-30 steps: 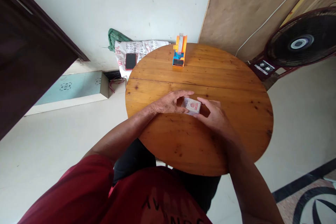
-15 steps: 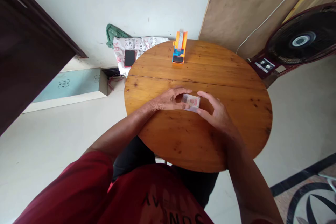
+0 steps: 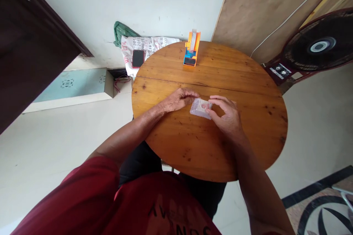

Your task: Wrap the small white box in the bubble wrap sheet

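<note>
A small flat box [image 3: 200, 108] in clear, crinkled plastic wrap lies on the round wooden table [image 3: 176, 136]; white and reddish print shows through the wrap. My right hand [image 3: 226, 114] holds its right end between thumb and fingers. At the far left corner of the packet is my left hand [image 3: 182, 99], fingers stretched out to the right. Its fingertips are very near that corner, and whether they touch it I cannot tell.
An orange and blue tape dispenser [image 3: 191, 53] with a clear roll stands at the table's far edge. Left of it, beyond the table, a dark phone [image 3: 138, 58] lies on a printed white sack [image 3: 127, 53]. A large fan [image 3: 320, 46] stands at the right.
My left hand has let go of the packet's left side and drawn slightly back. My right hand has closed on the right end. The view has shifted slightly.
</note>
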Demonstrator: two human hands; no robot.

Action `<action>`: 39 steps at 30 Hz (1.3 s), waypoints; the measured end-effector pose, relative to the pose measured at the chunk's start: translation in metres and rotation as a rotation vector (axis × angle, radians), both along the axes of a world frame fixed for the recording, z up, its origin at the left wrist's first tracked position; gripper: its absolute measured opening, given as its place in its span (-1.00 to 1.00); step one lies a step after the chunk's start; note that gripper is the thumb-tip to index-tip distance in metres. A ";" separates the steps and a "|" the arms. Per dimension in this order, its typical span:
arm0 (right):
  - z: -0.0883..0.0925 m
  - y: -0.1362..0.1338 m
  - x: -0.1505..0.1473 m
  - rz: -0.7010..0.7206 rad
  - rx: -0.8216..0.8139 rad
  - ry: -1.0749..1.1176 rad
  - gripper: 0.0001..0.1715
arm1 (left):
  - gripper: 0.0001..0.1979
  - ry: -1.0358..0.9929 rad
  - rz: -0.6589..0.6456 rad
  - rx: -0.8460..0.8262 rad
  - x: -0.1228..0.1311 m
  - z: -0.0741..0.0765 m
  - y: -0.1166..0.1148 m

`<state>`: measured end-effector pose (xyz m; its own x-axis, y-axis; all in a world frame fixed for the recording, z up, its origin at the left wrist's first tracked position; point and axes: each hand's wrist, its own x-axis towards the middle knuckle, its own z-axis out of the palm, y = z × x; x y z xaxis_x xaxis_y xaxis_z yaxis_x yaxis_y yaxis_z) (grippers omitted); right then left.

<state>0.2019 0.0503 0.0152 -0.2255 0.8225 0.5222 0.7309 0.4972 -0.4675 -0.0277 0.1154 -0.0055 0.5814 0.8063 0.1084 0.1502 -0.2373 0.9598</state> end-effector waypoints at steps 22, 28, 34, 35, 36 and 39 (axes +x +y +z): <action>0.022 0.020 -0.008 0.078 -0.080 -0.122 -0.76 | -0.30 0.183 -0.019 0.220 0.009 0.000 -0.005; 0.037 0.027 -0.010 0.084 -0.153 0.069 -0.81 | -0.06 -0.082 -0.106 0.167 0.017 -0.014 -0.007; 0.029 0.030 -0.006 0.026 -0.211 0.334 -0.81 | 0.07 -0.034 -0.097 0.205 0.015 -0.009 -0.008; 0.028 0.030 -0.005 0.023 -0.213 0.369 -0.81 | 0.08 -0.046 -0.099 0.197 0.015 -0.009 -0.009; 0.026 0.030 -0.004 0.020 -0.211 0.399 -0.82 | 0.09 -0.071 -0.106 0.185 0.016 -0.009 -0.010; 0.023 0.031 -0.004 0.022 -0.197 0.484 -0.84 | 0.14 -0.138 -0.154 0.123 0.018 -0.014 -0.011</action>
